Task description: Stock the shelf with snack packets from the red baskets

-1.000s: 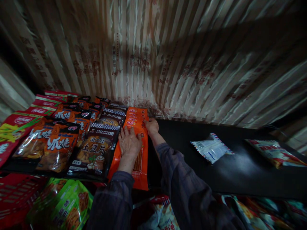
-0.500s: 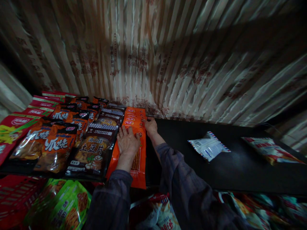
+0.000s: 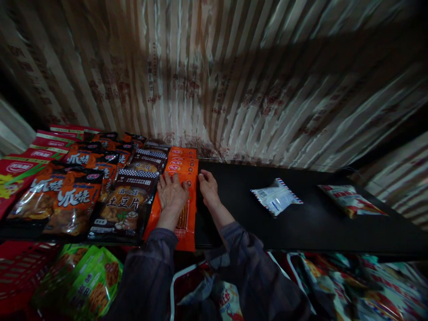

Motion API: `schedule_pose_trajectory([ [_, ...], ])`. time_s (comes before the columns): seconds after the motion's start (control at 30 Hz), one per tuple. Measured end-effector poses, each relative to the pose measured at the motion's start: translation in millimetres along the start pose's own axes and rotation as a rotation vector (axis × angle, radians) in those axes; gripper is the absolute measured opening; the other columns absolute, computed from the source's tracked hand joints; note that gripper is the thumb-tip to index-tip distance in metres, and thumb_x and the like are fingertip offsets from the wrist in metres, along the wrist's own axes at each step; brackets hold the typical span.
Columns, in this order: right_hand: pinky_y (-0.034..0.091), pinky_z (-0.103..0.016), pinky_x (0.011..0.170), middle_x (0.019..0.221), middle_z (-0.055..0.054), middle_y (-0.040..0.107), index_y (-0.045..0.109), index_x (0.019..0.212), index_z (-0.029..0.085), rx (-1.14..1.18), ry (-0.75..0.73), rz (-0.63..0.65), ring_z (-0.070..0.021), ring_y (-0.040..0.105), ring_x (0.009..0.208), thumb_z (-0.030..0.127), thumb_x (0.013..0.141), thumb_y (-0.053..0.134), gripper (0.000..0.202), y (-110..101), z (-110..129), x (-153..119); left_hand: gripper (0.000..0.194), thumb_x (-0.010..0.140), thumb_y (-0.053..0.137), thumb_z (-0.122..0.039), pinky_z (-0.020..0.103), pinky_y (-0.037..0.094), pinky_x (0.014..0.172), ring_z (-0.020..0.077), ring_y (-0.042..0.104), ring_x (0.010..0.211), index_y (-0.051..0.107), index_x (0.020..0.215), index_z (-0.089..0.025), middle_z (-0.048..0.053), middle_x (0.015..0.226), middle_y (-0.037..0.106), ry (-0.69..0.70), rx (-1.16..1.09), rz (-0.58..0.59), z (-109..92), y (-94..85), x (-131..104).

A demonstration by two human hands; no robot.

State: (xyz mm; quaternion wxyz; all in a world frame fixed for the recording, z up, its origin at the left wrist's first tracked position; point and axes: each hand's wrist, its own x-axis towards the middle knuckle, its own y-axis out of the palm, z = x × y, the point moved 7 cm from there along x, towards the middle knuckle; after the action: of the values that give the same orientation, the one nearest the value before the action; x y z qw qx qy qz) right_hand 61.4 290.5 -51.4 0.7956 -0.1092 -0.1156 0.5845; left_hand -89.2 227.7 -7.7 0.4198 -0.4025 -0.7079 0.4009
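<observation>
A row of orange snack packets (image 3: 189, 223) lies overlapping from the back of the black shelf (image 3: 230, 187) to its front edge. My left hand (image 3: 172, 194) rests flat on top of them, fingers spread. Just to their right, my right hand (image 3: 208, 185) hovers by the row's edge, fingers loosely bent and holding nothing; a narrow gap seems to part it from the packets. Directly left of the orange row lie dark potato-chip bags (image 3: 122, 205), overlapping in the same way.
Further left are orange-and-black snack bags (image 3: 75, 203) and red bags (image 3: 20, 171). A silver bag (image 3: 277, 197) and a red-and-white bag (image 3: 351, 199) lie on the right. Below the shelf edge are green packets (image 3: 96, 278) and a red basket (image 3: 23, 272). A pleated curtain (image 3: 200, 80) hangs behind.
My right hand has come away from the back right edge of the orange packets, slightly toward me. My left hand stays on them. The view has shifted a little.
</observation>
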Motion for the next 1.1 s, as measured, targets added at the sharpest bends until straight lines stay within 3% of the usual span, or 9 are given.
schedule_pose_trajectory([
  [0.23,0.048,-0.03,0.093,0.115,-0.003,0.069,0.061,0.119,0.024,-0.029,-0.083,0.123,-0.0185,0.064,0.105,0.033,0.088,0.045,0.036,0,2,-31,0.05,0.089,0.042,-0.037,0.046,0.035,0.104,0.035,0.042,0.132,0.052,0.131,-0.012,0.02,0.14,0.049,0.013,0.024,-0.019,-1,-1.4,-2],
  [0.6,0.046,-0.03,0.097,0.118,-0.003,0.068,0.06,0.124,0.024,-0.1,-0.079,0.125,-0.0174,0.063,0.108,0.031,0.088,0.047,0.038,-1,7,-36,0.048,0.09,0.041,-0.037,0.044,0.031,0.108,0.0325,0.042,0.132,0.058,0.125,-0.009,0.019,0.138,0.052,0.053,0.033,-0.046,-7,-18.5,-5],
  [0.77,0.045,-0.03,0.099,0.12,-0.003,0.068,0.061,0.122,0.023,-0.097,-0.072,0.134,-0.0169,0.062,0.11,0.031,0.087,0.049,0.038,-1,10,-37,0.05,0.089,0.043,-0.038,0.046,0.031,0.109,0.0337,0.038,0.135,0.056,0.129,-0.011,0.019,0.139,0.051,0.047,0.04,0.01,-9,-37.2,-33],
  [0.87,0.044,-0.03,0.099,0.12,-0.004,0.067,0.061,0.122,0.022,-0.104,-0.066,0.13,-0.0173,0.062,0.109,0.029,0.086,0.05,0.038,-1,11,-37,0.052,0.088,0.045,-0.038,0.048,0.03,0.11,0.035,0.029,0.14,0.052,0.134,-0.013,0.018,0.145,0.044,0.057,0.034,-0.012,-4,-46.6,-57],
  [0.97,0.044,-0.033,0.1,0.119,-0.007,0.067,0.061,0.122,0.02,-0.103,-0.066,0.119,-0.0187,0.062,0.108,0.029,0.086,0.049,0.038,-1,11,-38,0.053,0.088,0.046,-0.039,0.048,0.029,0.111,0.0354,0.023,0.142,0.051,0.135,-0.015,0.016,0.148,0.041,0.089,0.021,0.015,0,-45.9,-69],
  [1.1,0.046,-0.031,0.096,0.114,-0.004,0.069,0.064,0.117,0.023,-0.074,-0.083,0.102,-0.0178,0.064,0.104,0.029,0.085,0.051,0.035,-2,10,-36,0.056,0.088,0.046,-0.041,0.049,0.024,0.113,0.0354,0.019,0.143,0.047,0.138,-0.015,0.016,0.15,0.036,0.134,0.017,0.081,-3,-37.8,-64],
])
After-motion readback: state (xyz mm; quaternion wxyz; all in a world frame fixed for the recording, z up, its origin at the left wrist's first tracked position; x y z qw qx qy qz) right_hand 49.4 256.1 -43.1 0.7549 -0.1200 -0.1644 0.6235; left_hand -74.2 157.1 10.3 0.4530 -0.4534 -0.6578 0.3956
